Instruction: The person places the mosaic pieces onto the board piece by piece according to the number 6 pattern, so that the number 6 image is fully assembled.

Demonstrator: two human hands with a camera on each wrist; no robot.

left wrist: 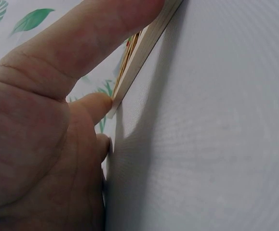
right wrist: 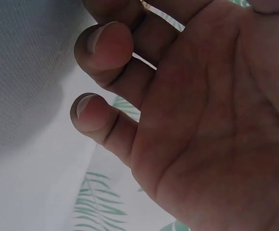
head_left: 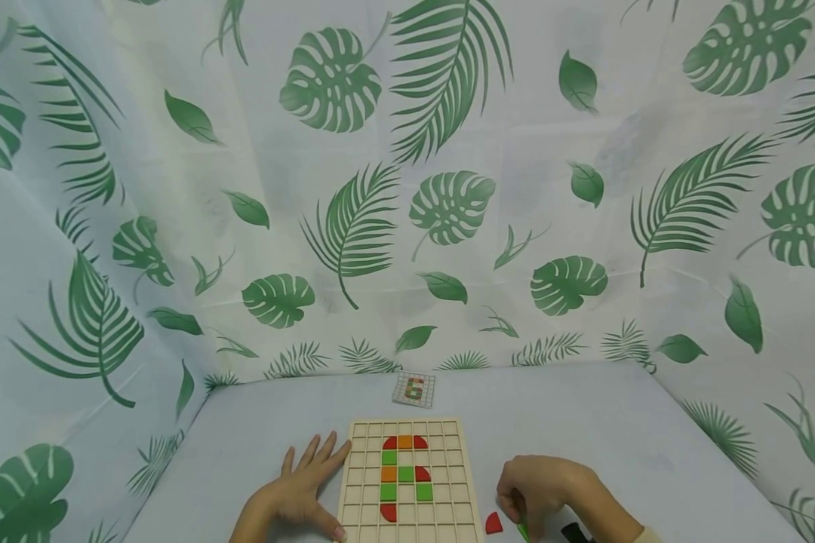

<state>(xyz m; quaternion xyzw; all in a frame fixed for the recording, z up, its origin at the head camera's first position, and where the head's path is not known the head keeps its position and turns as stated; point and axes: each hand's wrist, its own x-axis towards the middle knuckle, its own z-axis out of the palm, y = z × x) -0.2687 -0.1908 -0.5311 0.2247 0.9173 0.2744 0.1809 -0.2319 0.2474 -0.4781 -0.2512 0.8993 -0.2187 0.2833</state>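
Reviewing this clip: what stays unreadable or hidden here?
- Head view: the right hand curls over a green piece, cut by the bottom edge; grip unclear.
- Head view: the pattern card is too small to read.
- Left wrist view: the left hand hides most of the board.
- Right wrist view: only palm and fingers show.

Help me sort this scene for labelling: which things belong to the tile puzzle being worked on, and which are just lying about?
In use: wooden grid board, pattern card, loose red tile, green piece at the right hand, left hand steadying the board.
Lying about: dark object, leaf-print cloth.
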